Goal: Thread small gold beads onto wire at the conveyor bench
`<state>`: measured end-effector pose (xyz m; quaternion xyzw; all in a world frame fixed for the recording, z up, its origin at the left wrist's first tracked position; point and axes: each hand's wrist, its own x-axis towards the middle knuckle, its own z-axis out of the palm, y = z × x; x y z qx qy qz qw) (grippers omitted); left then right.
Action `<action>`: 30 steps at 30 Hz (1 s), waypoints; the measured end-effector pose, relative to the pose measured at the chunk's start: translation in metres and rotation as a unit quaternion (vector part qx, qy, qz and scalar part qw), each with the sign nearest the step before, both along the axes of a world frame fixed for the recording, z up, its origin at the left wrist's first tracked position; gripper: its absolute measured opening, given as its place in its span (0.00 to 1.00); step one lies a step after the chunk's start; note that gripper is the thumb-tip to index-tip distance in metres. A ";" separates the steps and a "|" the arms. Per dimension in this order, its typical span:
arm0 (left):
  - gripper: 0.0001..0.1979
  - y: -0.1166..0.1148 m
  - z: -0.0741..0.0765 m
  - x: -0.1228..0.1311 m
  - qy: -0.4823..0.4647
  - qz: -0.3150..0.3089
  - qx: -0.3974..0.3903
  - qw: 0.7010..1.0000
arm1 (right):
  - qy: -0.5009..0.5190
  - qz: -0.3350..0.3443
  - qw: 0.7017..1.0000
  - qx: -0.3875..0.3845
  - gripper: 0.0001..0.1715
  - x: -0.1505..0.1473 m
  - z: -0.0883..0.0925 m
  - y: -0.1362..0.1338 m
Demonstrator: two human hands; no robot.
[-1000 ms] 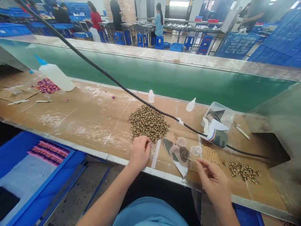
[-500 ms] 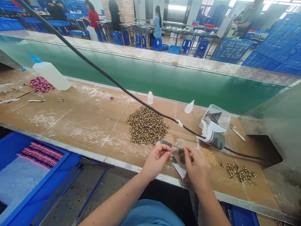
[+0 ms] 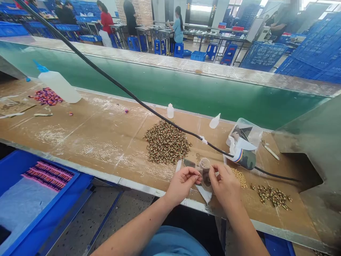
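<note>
Fingertips pressed together, my left hand (image 3: 185, 183) is closed in a pinch at the front of the bench; what it pinches is too small to name. My right hand (image 3: 226, 183) pinches close by on the right, its fingertip contents also unclear. Between and behind them stands a small clear round cup (image 3: 204, 163), beside a scrap of camouflage cloth (image 3: 189, 163) and a white paper piece (image 3: 204, 195). Small tan beads (image 3: 240, 177) lie just right of my right hand. Beyond my left hand spreads a large pile of small dark-and-gold pieces (image 3: 167, 142).
A black cable (image 3: 128, 91) crosses above the bench. At the back are a small white bottle (image 3: 170, 111), a tilted bottle (image 3: 214, 121) and a clear plastic box (image 3: 254, 129). More small pieces (image 3: 274, 196) lie right. A blue crate (image 3: 71, 185) sits lower left. Co-workers sit beyond.
My left hand has shifted slightly right, its fingertips nearer my right hand. My right hand stays in almost the same place, still pinching.
</note>
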<state>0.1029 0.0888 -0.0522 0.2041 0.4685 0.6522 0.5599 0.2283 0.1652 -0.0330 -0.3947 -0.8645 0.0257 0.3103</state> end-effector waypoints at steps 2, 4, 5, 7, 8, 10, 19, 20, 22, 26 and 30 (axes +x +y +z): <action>0.14 0.000 0.001 0.000 -0.006 0.003 -0.009 1.000 | 0.004 0.000 1.000 -0.008 0.18 -0.001 0.000 -0.001; 0.15 0.000 0.001 0.000 -0.015 0.008 -0.016 1.000 | 0.003 -0.001 1.000 -0.019 0.19 -0.002 0.000 -0.001; 0.15 0.000 0.001 0.000 -0.019 0.009 -0.018 1.000 | 0.004 -0.001 1.000 -0.024 0.20 -0.003 0.000 -0.001; 0.16 -0.001 0.001 -0.001 -0.028 0.012 -0.018 0.999 | 0.016 -0.002 0.999 -0.038 0.19 -0.001 0.001 -0.001; 0.16 -0.001 0.001 -0.001 -0.032 0.014 -0.018 0.999 | 0.027 -0.008 0.999 -0.045 0.19 0.000 0.001 -0.001; 0.16 -0.001 0.000 -0.002 -0.039 0.022 -0.017 0.999 | 0.057 -0.032 0.995 -0.072 0.18 0.005 0.003 -0.003; 0.16 0.000 0.001 -0.001 -0.042 0.026 -0.023 0.999 | 0.185 -0.001 0.960 -0.210 0.10 0.017 0.005 -0.024; 0.17 0.000 0.001 -0.001 -0.044 0.027 -0.023 0.998 | 0.180 0.002 0.962 -0.206 0.10 0.017 0.005 -0.025; 0.16 0.000 0.001 -0.001 -0.045 0.027 -0.024 0.998 | 0.167 0.003 0.966 -0.198 0.11 0.015 0.007 -0.025; 0.16 0.000 0.002 -0.001 -0.038 0.025 -0.027 0.999 | 0.142 -0.002 0.972 -0.185 0.11 0.014 0.009 -0.024; 0.16 0.000 0.002 -0.001 -0.040 0.022 -0.027 0.999 | 0.129 0.004 0.976 -0.174 0.11 0.014 0.009 -0.024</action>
